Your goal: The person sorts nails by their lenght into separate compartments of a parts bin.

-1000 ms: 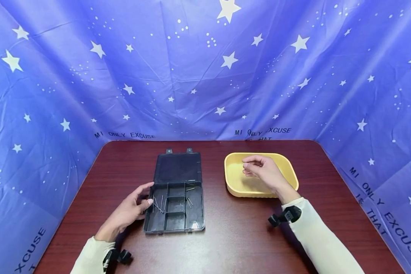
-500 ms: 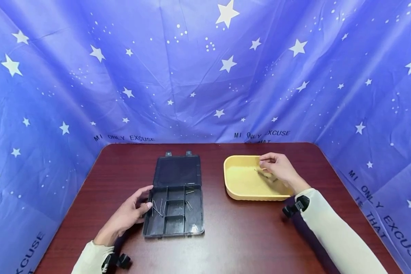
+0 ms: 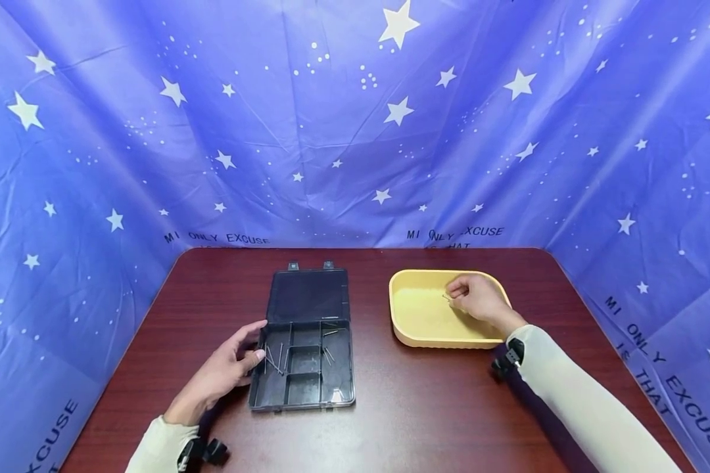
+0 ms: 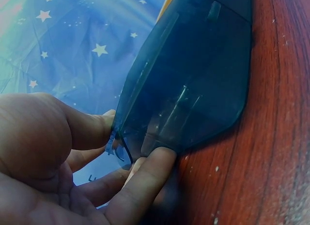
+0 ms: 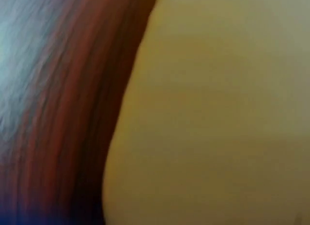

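Note:
A dark translucent compartment box (image 3: 303, 399) lies on the table with its lid (image 3: 309, 293) folded back. Several nails (image 3: 275, 360) lie in its left compartment, with a few more on the right. My left hand (image 3: 221, 368) grips the box's left wall; in the left wrist view the thumb is at the rim and a finger (image 4: 147, 184) presses the outer side. Inside the yellow tray (image 3: 428, 343) is my right hand (image 3: 479, 301), fingers bent down, at thin nails (image 3: 446, 297) on the tray floor. The nail ends show beside the fingertips; whether they are pinched is hidden.
The dark red table (image 3: 402, 407) has a starred blue curtain (image 3: 343, 131) behind it and at both sides. Raised dividers (image 3: 304, 373) split the box. Close up and blurred, the tray's side wall (image 5: 208, 113) fills most of the right wrist view.
My right hand moved rightward within the tray, which brought nails on its floor into sight, then came down to them. The left hand has stayed at the box.

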A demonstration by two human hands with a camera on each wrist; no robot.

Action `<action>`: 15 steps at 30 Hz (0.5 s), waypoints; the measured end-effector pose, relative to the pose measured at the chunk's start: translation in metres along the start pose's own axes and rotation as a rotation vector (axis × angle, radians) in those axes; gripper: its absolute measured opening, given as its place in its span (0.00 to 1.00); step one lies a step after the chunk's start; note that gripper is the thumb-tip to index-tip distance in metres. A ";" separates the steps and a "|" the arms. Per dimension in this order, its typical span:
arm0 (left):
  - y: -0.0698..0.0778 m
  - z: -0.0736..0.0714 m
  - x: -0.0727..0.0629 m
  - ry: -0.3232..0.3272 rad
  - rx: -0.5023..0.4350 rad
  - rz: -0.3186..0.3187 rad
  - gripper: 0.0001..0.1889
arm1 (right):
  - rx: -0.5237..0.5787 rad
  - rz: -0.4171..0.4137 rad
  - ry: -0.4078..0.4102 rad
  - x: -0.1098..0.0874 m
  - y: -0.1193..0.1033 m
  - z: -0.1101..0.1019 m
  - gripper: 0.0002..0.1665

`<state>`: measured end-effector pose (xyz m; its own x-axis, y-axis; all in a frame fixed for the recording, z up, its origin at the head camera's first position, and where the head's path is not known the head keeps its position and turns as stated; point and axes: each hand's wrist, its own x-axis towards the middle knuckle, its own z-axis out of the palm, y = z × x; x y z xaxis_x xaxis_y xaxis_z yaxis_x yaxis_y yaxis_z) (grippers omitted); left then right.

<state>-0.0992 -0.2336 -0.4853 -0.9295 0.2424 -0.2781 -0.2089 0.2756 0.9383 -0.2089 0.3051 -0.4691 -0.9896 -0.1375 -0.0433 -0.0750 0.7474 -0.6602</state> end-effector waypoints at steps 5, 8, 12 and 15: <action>0.000 -0.001 0.001 -0.007 -0.002 0.016 0.34 | -0.077 0.005 -0.034 0.001 -0.001 0.000 0.14; 0.000 -0.002 0.002 -0.013 0.003 0.019 0.34 | -0.107 0.015 -0.057 0.001 -0.003 0.000 0.12; 0.000 -0.001 0.002 -0.008 0.003 0.021 0.34 | -0.124 -0.006 -0.089 0.001 -0.006 0.001 0.11; -0.001 -0.001 0.001 -0.011 -0.003 0.020 0.34 | -0.124 -0.008 -0.107 0.001 -0.008 0.003 0.11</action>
<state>-0.1000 -0.2344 -0.4859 -0.9300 0.2579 -0.2619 -0.1916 0.2681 0.9441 -0.2092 0.2976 -0.4660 -0.9706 -0.2073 -0.1226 -0.1040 0.8198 -0.5631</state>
